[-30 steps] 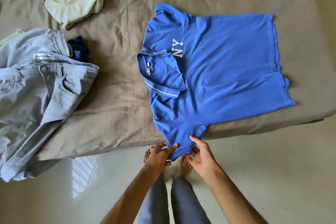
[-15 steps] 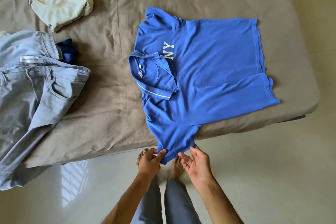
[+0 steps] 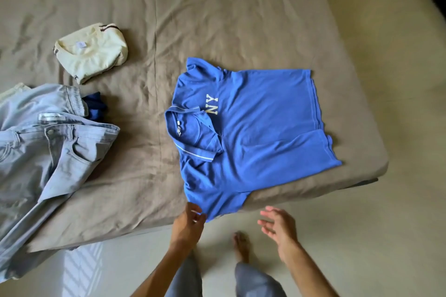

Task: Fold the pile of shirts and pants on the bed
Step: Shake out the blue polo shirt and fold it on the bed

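Blue polo shirt (image 3: 253, 132): near edge of bed (image 3: 217, 19). Left hand (image 3: 189, 220) pinches its sleeve; right hand (image 3: 277, 226) spread, holding nothing.

Counting clothes: one blue polo (image 3: 253, 132) right above the left hand (image 3: 187, 224), one folded cream shirt (image 3: 90, 52) and one pair of jeans (image 3: 48, 152) further left.

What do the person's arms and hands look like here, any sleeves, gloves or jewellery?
Both forearms are bare right down to the bottom edge of the picture, with no sleeves showing. The left hand and right hand wear no gloves, and no watch, ring or bracelet is visible. Below, grey-blue trousers and bare feet show.
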`<move>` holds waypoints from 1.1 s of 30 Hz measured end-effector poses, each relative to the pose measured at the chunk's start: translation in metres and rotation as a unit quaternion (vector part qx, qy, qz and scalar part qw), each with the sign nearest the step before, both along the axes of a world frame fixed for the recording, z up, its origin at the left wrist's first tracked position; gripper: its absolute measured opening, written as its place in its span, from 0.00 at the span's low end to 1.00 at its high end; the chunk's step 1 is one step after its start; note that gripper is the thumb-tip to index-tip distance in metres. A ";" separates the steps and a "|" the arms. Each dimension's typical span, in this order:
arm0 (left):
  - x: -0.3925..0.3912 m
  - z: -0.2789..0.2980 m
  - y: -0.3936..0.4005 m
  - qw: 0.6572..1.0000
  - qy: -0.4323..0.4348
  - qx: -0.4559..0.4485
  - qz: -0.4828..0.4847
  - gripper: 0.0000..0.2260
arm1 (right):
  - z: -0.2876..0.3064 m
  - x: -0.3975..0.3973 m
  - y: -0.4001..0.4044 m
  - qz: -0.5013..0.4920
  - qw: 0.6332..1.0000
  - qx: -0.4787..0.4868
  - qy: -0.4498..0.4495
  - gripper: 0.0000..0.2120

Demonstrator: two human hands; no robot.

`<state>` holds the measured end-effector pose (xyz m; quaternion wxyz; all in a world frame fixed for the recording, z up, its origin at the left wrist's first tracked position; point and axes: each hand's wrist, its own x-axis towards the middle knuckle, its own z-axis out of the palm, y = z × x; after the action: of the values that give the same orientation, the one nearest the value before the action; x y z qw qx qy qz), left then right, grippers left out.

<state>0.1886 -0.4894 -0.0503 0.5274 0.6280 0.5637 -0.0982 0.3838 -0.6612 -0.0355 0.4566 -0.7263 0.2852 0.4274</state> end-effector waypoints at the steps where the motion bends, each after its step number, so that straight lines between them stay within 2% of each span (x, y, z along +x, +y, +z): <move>1: 0.012 0.002 0.001 1.000 -0.011 0.006 -0.021 0.05 | 0.004 0.021 -0.003 0.020 1.000 -0.008 -0.019 0.11; 5: 0.085 0.000 -0.002 0.996 -0.046 0.035 -0.064 0.04 | 0.002 0.110 -0.016 0.088 0.993 -0.020 -0.078 0.08; 8: 0.148 -0.014 -0.018 0.991 -0.050 0.041 -0.114 0.03 | -0.007 0.174 -0.033 0.122 0.977 -0.047 -0.166 0.09; 10: 0.191 -0.027 -0.036 0.987 -0.063 0.048 -0.142 0.01 | -0.029 0.223 -0.054 0.144 0.965 -0.065 -0.208 0.16; 12: 0.225 -0.039 -0.052 0.982 -0.068 0.070 -0.164 0.03 | -0.082 0.275 -0.085 0.175 0.951 -0.079 -0.244 0.30; 14: 0.268 -0.058 -0.081 0.980 -0.056 0.085 -0.169 0.08 | -0.123 0.329 -0.109 0.245 0.940 -0.070 -0.228 0.37; 15: 0.292 -0.066 -0.094 0.980 -0.053 0.091 -0.166 0.11 | -0.126 0.347 -0.111 0.269 0.941 -0.050 -0.199 0.36; 17: 0.324 -0.080 -0.117 0.982 -0.031 0.102 -0.156 0.15 | -0.096 0.358 -0.100 0.306 0.934 -0.017 -0.183 0.27; 20: 0.370 -0.089 -0.146 0.976 0.024 0.156 -0.147 0.20 | -0.098 0.383 -0.107 0.378 0.907 0.005 -0.187 0.14; 24: 0.390 -0.086 -0.156 0.949 0.045 0.235 -0.204 0.24 | -0.091 0.387 -0.112 0.401 0.906 0.023 -0.132 0.11; 27: 0.389 -0.088 -0.156 0.911 0.016 0.275 -0.306 0.28 | -0.082 0.387 -0.112 0.389 0.916 0.039 -0.090 0.10; 29: 0.388 -0.090 -0.156 0.881 -0.010 0.311 -0.356 0.24 | -0.077 0.387 -0.110 0.378 0.923 0.048 -0.042 0.11; 31: 0.388 -0.094 -0.160 0.856 -0.029 0.369 -0.361 0.09 | -0.075 0.384 -0.110 0.374 0.926 0.056 0.004 0.14; 32: 0.389 -0.095 -0.162 0.852 -0.027 0.381 -0.358 0.03 | -0.075 0.384 -0.110 0.375 0.925 0.057 0.017 0.14; 33: 0.388 -0.094 -0.164 0.858 -0.027 0.379 -0.345 0.04 | -0.075 0.383 -0.110 0.372 0.926 0.060 0.026 0.14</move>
<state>0.5770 -0.6538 -0.1447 0.1955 0.9361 0.2901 -0.0357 0.7666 -0.7711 -0.1104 0.2993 -0.7402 -0.0201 0.6017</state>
